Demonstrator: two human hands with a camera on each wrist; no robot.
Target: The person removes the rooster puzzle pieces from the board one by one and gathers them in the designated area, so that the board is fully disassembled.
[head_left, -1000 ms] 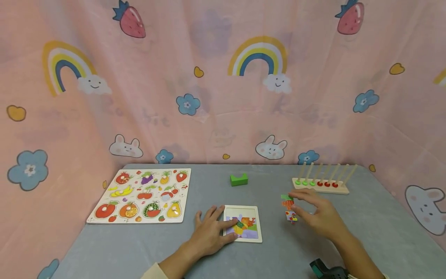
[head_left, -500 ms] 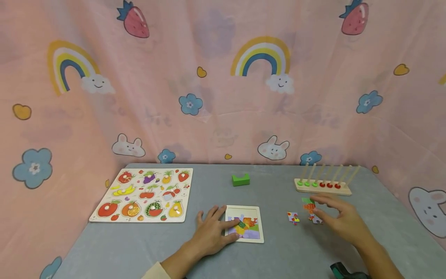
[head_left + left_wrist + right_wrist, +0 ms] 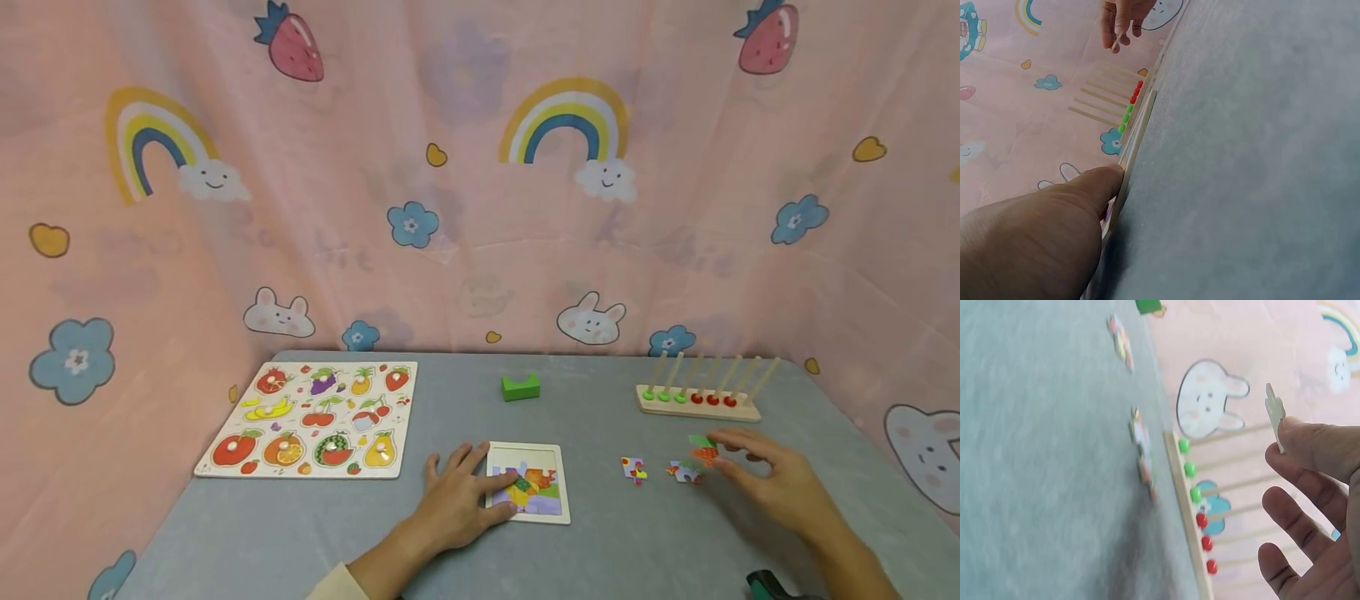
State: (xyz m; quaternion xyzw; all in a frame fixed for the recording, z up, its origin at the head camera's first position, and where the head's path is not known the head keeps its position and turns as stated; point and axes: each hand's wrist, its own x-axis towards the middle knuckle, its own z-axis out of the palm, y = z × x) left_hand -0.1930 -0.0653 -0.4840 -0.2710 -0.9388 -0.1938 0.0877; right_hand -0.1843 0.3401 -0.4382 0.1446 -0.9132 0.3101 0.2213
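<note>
**Right hand (image 3: 780,483) pinches a jigsaw piece (image 3: 703,451) in the air, left hand (image 3: 453,504) rests on the puzzle tray (image 3: 536,456)**

The held piece is well to the right of the tray, gripped between thumb and index finger. The head view shows its printed face, green above orange-red. The right wrist view catches it nearly edge-on with a pale side showing, and brings out what the head view mostly hides: the other fingers, bent and apart, off the piece.

The left hand lies over the tray's left side, its fingers spread in the head view, one reaching onto the fitted pieces (image 3: 542,501). These cover the nearer part of the tray, and pale base shows along the far side. The left wrist view adds the thumb against the tray's edge (whether it squeezes, I cannot tell).

Right of the tray lie a first loose piece (image 3: 633,470) and, farther right, a second loose piece (image 3: 685,472). From above, the second seems close to the held piece; the right wrist view shows them clearly apart.

Beyond the tray stands a green block (image 3: 521,388); beyond and left, a fruit board (image 3: 291,423); beyond and right, a bead rack (image 3: 697,406) with green and red beads.
</note>
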